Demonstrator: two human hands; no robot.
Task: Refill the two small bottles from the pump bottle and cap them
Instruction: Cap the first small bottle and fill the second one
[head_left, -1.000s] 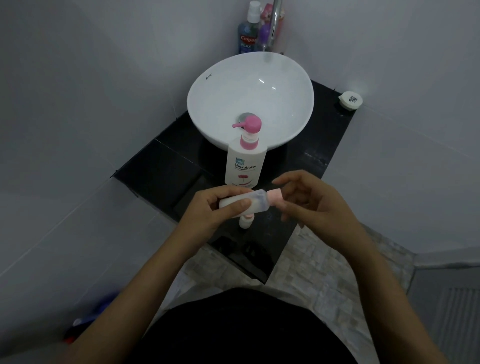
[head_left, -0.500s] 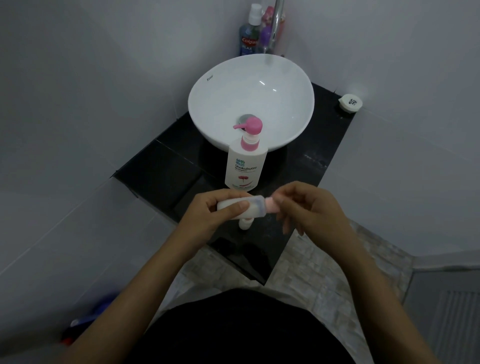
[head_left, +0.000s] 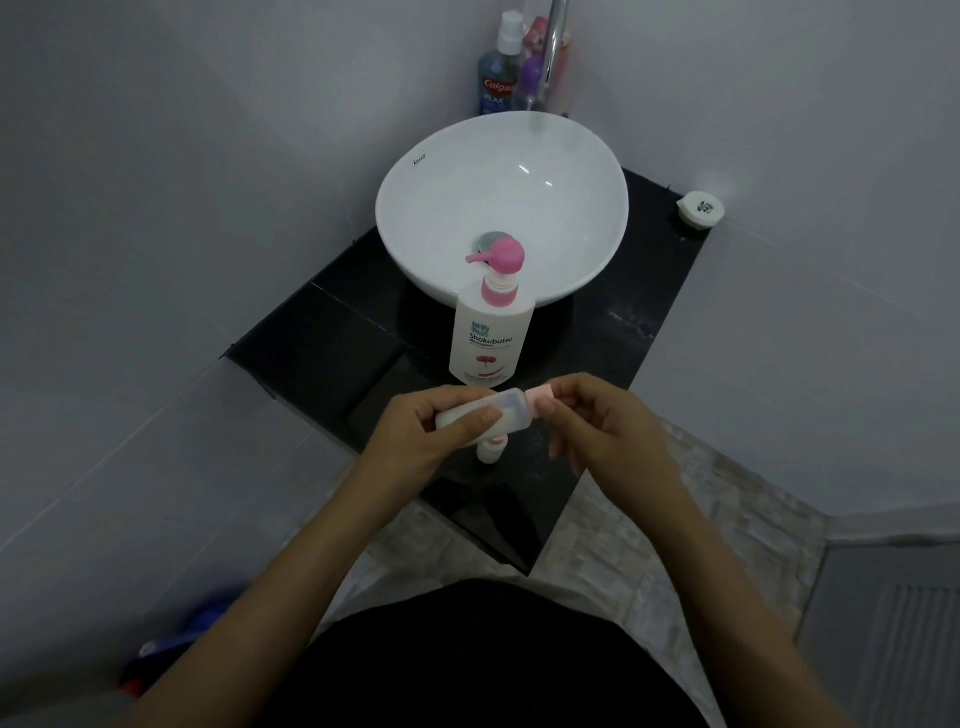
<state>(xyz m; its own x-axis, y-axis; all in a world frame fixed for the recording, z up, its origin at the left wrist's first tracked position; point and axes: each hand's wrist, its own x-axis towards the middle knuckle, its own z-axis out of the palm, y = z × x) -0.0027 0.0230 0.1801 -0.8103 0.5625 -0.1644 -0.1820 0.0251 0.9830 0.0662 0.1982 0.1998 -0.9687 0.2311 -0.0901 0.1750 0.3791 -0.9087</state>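
Observation:
A white pump bottle (head_left: 488, 338) with a pink pump head stands on the black counter (head_left: 332, 353), just in front of the basin. My left hand (head_left: 415, 436) holds a small translucent bottle (head_left: 506, 413) on its side above the counter's near part. My right hand (head_left: 602, 426) pinches the pink cap (head_left: 540, 399) at that bottle's right end with thumb and forefinger. A second small bottle (head_left: 491, 451) stands on the counter below the held one, mostly hidden by it; a bit of pink shows at its top.
A white bowl basin (head_left: 415, 218) sits at the back of the counter, under a chrome tap (head_left: 553, 52). Mouthwash and other bottles (head_left: 498, 78) crowd the corner behind it. A small white round container (head_left: 701, 208) rests at the counter's right corner. Grey walls close in on both sides.
My hands with the small bottle have stayed almost in place. My right fingers have shifted on the pink cap, as if turning it.

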